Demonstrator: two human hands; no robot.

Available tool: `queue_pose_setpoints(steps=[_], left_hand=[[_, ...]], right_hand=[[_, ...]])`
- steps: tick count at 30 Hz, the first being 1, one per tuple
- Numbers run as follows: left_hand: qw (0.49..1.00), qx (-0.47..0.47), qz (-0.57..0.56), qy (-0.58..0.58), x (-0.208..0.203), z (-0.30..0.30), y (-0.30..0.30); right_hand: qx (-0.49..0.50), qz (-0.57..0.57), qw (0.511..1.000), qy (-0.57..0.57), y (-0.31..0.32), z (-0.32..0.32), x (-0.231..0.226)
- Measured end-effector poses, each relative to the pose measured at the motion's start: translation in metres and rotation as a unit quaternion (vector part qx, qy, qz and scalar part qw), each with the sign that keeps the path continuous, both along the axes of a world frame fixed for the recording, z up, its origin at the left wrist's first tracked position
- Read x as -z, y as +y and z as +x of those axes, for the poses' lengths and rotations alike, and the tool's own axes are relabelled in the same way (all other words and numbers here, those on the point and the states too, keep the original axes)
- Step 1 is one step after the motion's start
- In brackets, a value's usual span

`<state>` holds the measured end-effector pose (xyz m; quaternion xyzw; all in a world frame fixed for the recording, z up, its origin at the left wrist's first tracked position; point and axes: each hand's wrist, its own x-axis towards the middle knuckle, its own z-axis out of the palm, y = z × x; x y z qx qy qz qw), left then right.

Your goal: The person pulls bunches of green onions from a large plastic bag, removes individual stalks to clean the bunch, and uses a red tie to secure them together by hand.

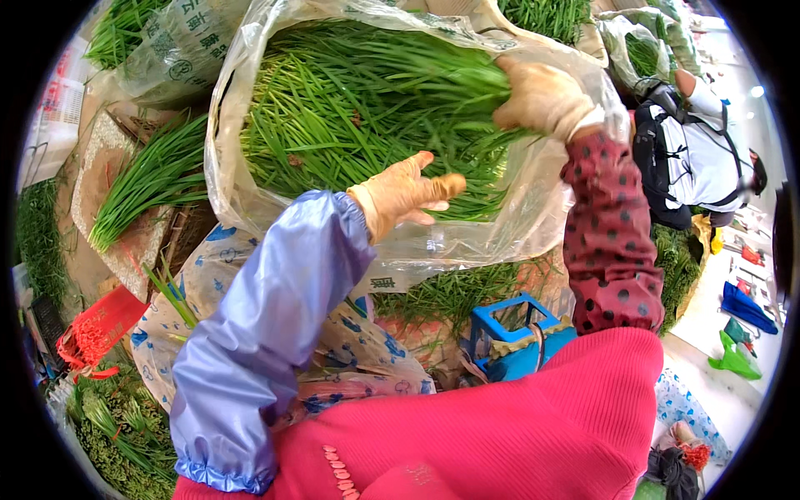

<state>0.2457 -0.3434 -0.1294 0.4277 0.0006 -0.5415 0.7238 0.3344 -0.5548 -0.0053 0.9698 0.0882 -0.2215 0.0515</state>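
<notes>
A large clear plastic bag [533,229] lies opened wide, packed with long garlic chives [358,108]. My left hand [406,193], in a tan glove with bare fingertips, hovers at the near edge of the chives with its fingers spread. Nothing is held in it. At the bag's right side, my gloved right hand [542,96] is closed around leafy chives. Leaves by its fingers are blurred, and some stick out below the palm. Its fingertips are partly hidden among the leaves.
A loose bunch of chives [158,179] rests on a board at the left. Red ties [87,337] hang at lower left. A blue plastic stool [512,321] stands near my body. Another person [696,150] with a black backpack is at the right. More bagged greens [546,17] lie at the back.
</notes>
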Motion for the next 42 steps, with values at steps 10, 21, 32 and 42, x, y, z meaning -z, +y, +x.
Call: queue_pose_setpoints(steps=[10,21,32,42], left_hand=[[0.869,-0.375,-0.013,0.324,0.021,-0.018,-0.022],[0.879,-0.381,-0.057,0.28,0.056,-0.014,-0.006],[0.905,-0.267,-0.149,0.296,0.058,-0.008,-0.004],[0.894,-0.284,-0.169,0.303,0.056,0.0,0.006]], right_hand=[[0.013,0.171,0.979,-0.115,0.098,-0.158,0.059],[0.122,0.216,0.969,-0.016,-0.014,-0.085,0.073],[0.215,0.397,0.892,0.003,0.04,-0.134,0.118],[0.056,0.226,0.973,-0.012,0.062,-0.128,0.059]])
